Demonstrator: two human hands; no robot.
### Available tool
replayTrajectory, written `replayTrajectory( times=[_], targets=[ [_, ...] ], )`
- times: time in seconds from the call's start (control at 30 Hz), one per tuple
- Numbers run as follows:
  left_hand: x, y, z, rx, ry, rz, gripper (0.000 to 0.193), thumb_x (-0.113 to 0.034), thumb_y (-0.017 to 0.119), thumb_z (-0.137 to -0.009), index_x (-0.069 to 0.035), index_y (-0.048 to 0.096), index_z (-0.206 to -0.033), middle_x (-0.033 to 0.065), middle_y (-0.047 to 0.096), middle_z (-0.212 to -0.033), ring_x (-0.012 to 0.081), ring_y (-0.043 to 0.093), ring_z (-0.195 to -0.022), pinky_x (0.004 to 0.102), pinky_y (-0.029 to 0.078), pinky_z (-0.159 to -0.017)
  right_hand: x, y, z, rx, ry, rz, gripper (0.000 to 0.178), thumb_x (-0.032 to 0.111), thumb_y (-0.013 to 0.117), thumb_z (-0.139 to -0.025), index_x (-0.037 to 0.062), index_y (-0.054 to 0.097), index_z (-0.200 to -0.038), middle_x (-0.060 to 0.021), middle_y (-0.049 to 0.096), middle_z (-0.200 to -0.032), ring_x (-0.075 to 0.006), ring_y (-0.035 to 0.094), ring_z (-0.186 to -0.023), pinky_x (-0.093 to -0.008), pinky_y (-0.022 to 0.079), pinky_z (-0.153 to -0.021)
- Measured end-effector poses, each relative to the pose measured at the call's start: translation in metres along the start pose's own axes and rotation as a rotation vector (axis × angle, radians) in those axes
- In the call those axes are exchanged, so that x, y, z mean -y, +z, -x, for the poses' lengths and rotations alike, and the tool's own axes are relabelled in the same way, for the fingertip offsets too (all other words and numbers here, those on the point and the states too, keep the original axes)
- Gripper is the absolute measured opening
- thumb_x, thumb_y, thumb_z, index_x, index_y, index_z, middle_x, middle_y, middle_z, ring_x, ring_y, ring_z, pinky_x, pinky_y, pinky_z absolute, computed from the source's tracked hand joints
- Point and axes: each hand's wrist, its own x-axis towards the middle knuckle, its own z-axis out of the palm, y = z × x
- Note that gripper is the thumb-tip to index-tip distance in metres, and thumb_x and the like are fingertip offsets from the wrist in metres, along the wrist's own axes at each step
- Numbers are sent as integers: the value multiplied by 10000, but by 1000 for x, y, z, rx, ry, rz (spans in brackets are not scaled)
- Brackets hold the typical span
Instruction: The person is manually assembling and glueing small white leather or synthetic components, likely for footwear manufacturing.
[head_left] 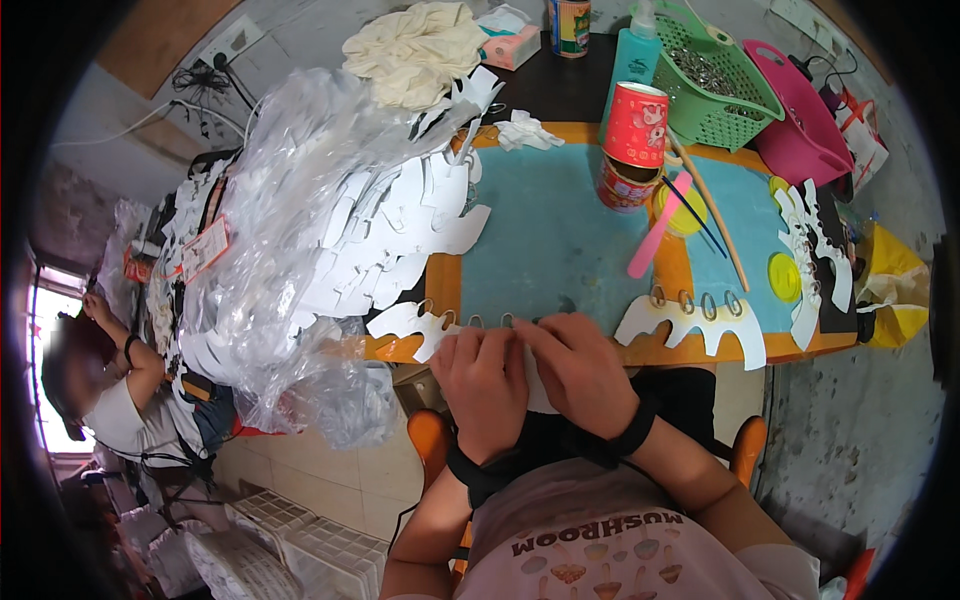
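Note:
Both my hands are at the table's front edge, close together over a white scalloped piece (403, 319) that looks like card or thin leather. Its left end sticks out past my left hand (484, 378), whose fingers are closed on it. My right hand (586, 372) pinches at the same strip, its fingertips beside a small metal ring (507, 319); whether they grip the ring is hidden. More rings stand along the strip's upper edge to the left. To the right, a similar scalloped piece (690, 325) lies on the edge with several oval metal rings on it.
At left, white cut pieces (385, 215) are heaped beside clear plastic sheeting (270, 180). A red tin (640, 125), pink tool (660, 228), wooden stick (712, 212) and green basket (730, 125) of metal parts stand or lie at right. Another person (125, 375) is at far left.

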Motion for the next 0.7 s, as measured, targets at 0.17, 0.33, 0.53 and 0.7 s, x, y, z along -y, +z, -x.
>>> replayTrajectory(
  times=[0.17,0.33,0.53,0.7],
  targets=[
    [-4,8,7,-90,-53,114,130,10,715,-769,-36,676,-884,80,581,-921,278,550,-846,385,436,-752,-10,7,3,49,6,2,409,-38,618,-743,-52,606,-1152,-146,545,-987,-319,536,-877,-380,477,-809],
    [25,25,21,-171,188,188,196,93,723,-735,-13,690,-897,93,594,-1025,268,609,-896,327,505,-718,-8,7,1,59,13,5,405,-31,628,-758,-32,612,-1163,-145,543,-996,-320,550,-890,-384,487,-770],
    [34,17,13,-101,263,270,185,94,734,-724,1,692,-878,113,628,-974,258,644,-783,313,518,-648,-5,6,-8,-25,276,-219,150,8,649,-794,-3,628,-943,-138,567,-937,-325,610,-848,-390,501,-678],
    [33,9,18,-67,274,261,175,85,726,-715,6,685,-867,131,638,-996,270,660,-797,307,533,-658,-1,12,-12,-10,269,-96,86,31,663,-788,1,588,-816,-140,554,-889,-332,599,-811,-405,497,-700]
  ],
)
